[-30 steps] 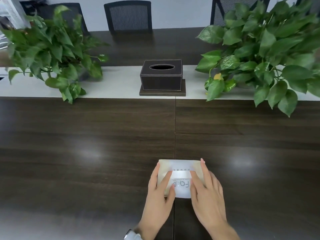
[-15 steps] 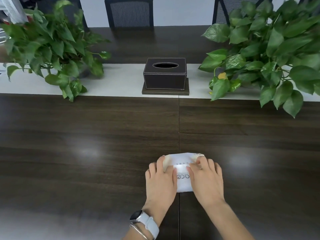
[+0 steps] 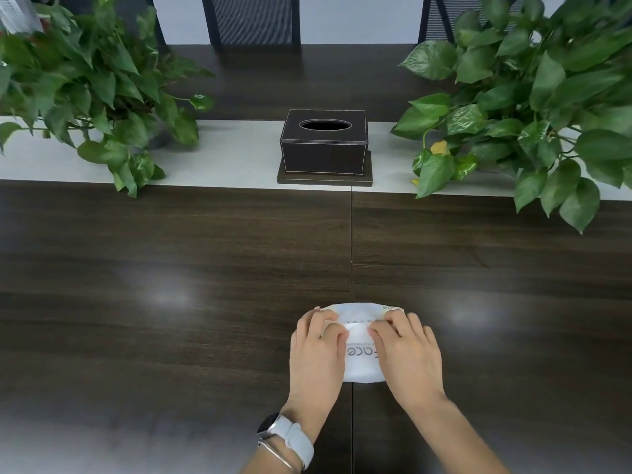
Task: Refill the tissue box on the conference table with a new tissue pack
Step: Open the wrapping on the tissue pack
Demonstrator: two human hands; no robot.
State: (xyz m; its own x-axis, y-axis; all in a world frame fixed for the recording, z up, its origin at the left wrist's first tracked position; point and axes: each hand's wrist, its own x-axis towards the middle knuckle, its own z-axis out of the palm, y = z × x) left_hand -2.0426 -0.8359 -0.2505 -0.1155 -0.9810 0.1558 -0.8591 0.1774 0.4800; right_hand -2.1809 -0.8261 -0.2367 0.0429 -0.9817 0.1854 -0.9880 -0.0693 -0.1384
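White plastic wrapping covers the tissue pack (image 3: 362, 350), which lies flat on the dark table (image 3: 171, 268) just in front of you, across the seam between two table panels. Your left hand (image 3: 316, 354) and your right hand (image 3: 407, 354) both lie on top of the pack, and the curled fingertips (image 3: 333, 331) pinch the wrapping near its far edge, where a small fold of plastic is raised between the two hands. It seems you are opening the wrapping, so keep the pinch only on the thin film and not on the tissues below; otherwise you can tear or crumple the first sheets. Pull the two hands apart slowly and evenly, along the line of the opening, and keep the palms pressing down so the pack does not slide on the smooth wood. The tissue box (image 3: 324, 145) stands well apart from the pack, on a light strip (image 3: 222, 155) in the middle of the table between two plants (image 3: 89, 87), and its oval hole (image 3: 325, 125) looks dark, with no tissue showing. Open it only after the pack is ready.
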